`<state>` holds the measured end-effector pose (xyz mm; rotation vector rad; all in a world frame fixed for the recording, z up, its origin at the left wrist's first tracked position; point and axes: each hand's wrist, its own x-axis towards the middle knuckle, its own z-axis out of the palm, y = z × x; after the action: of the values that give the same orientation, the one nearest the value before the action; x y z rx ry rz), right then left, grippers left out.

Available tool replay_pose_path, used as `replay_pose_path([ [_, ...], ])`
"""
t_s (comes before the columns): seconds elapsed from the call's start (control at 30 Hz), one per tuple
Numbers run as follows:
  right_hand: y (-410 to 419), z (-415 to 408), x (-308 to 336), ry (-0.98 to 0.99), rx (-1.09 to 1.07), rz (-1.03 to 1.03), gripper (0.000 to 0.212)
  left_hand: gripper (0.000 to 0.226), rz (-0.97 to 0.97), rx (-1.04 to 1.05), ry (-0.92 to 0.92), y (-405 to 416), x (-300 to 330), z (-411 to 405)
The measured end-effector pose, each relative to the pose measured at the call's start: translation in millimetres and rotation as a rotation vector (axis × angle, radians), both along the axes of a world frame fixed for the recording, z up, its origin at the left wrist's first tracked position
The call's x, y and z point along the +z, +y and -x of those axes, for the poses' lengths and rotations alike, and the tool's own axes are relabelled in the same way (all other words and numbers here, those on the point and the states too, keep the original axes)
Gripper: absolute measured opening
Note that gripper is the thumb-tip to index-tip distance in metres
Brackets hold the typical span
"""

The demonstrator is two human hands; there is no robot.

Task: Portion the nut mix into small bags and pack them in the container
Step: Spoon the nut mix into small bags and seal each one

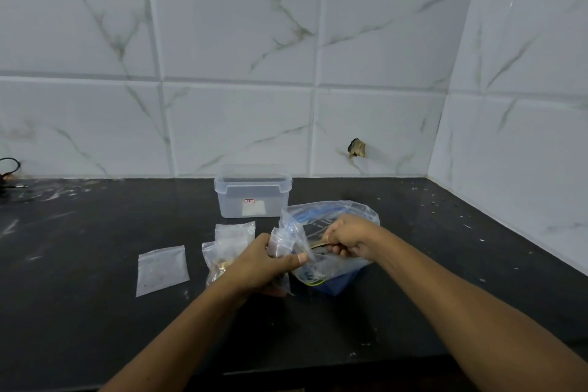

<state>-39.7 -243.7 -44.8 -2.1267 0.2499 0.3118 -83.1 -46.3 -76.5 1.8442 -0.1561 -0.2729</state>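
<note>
A: What takes up most of the scene?

B: A dark countertop [95, 312] running back to a white marble-tiled wall [238, 57]. Both forearms reach in from the near edge toward the middle of it.

A: And the biggest thing being handled?

B: A large clear bag [346, 270] with blue print, sitting right of centre. The right hand [348, 237] is pushed into its open mouth, fingers curled around a thin metal handle, probably a spoon [318, 245]. Its bowl is hidden in the plastic.

A: Where is the container?

B: A clear plastic container [253, 192] stands near the wall, behind both hands and apart from them, its lid on.

A: The left hand?

B: The left hand [267, 264] grips a small clear bag [283, 239], thumb across the front, holding it upright against the big bag's left side, just beside the right hand.

A: Any other small bags?

B: Two filled bags [229, 248] lie overlapping immediately left of the left hand, partly behind it. A flat bag [161, 269] lies farther left, well apart from both hands; I cannot tell whether anything is in it.
</note>
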Motion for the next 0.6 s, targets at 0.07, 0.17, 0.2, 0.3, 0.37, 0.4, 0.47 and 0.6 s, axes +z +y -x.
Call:
replay_pose_path([
  [0.07, -4, 0, 4, 0.035, -0.050, -0.056, 0.022, 0.060, -0.001, -0.001, -0.001, 1, 1, 1],
  [0.17, -12, 4, 12, 0.052, -0.103, -0.098, 0.018, 0.060, -0.027, 0.007, -0.009, 2, 1, 1],
  [0.2, -16, 5, 15, 0.048, -0.117, -0.094, 0.018, 0.059, -0.042, 0.015, -0.018, 2, 1, 1],
  [0.3, -28, 10, 24, 0.025, -0.155, -0.075, 0.017, 0.059, -0.113, 0.046, -0.080, 1, 3, 3],
  [0.37, -37, 13, 31, 0.001, -0.177, -0.075, 0.015, 0.058, -0.176, 0.069, -0.143, 1, 7, 8],
  [0.4, -42, 14, 35, -0.014, -0.184, -0.082, 0.015, 0.056, -0.214, 0.084, -0.184, 0, 10, 9],
  [0.47, -50, 18, 44, -0.037, -0.183, -0.104, 0.013, 0.056, -0.277, 0.122, -0.289, -2, 16, 12],
  [0.6, -59, 28, 70, -0.044, -0.113, -0.152, 0.015, 0.058, -0.383, 0.182, -0.410, -10, 25, 11],
])
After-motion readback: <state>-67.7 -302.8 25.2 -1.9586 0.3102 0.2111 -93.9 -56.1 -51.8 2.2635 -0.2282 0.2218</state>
